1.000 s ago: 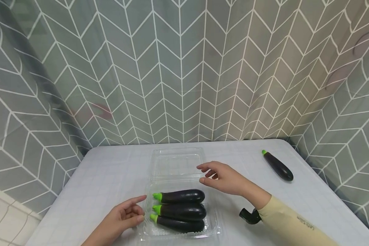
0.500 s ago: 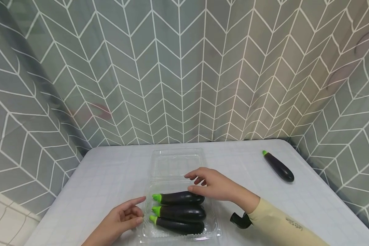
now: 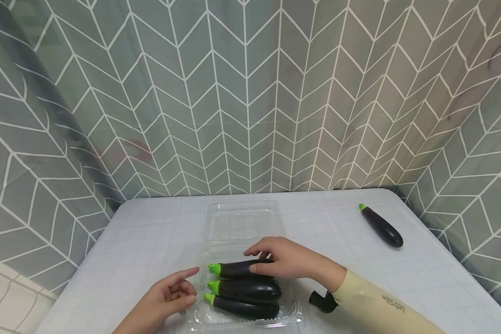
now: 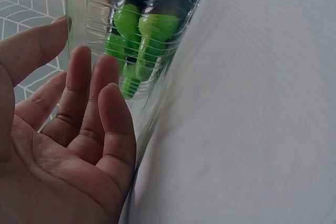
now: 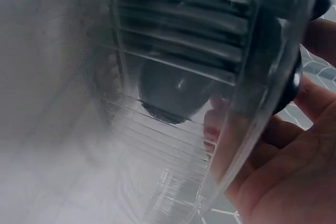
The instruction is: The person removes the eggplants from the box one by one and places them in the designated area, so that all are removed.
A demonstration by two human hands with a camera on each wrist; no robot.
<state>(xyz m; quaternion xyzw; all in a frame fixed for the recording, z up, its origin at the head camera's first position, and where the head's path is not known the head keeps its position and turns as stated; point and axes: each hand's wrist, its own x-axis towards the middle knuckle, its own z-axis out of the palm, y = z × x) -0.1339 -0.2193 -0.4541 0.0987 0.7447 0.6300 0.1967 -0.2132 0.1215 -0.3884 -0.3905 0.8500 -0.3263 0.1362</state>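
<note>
Three dark purple eggplants with bright green stems lie side by side in a clear plastic clamshell container [image 3: 297, 304], stems to the left. My right hand [image 3: 290, 260] reaches over the farthest eggplant [image 3: 234, 269], thumb on its near side and fingers curled over its far side, gripping its thick end. The middle eggplant [image 3: 250, 289] and the nearest eggplant [image 3: 246, 307] rest below it. At the container's left side my left hand [image 3: 171, 294] has its fingers loosely bent, fingertips right at the rim. The left wrist view shows green stems [image 4: 157, 27] through the clear wall.
The container's lid [image 3: 244, 222] is folded back flat behind its base. Another eggplant [image 3: 382, 226] lies at the back right of the white-covered table [image 3: 158, 232]. Under my right wrist is a black curved object [image 3: 322, 302]. Patterned grey curtains [image 3: 250, 116] stand behind and beside the table.
My right hand has moved left and toward me, from beside the lid's hinge to the farthest eggplant, which it now grips. My left hand has stayed at the rim.
</note>
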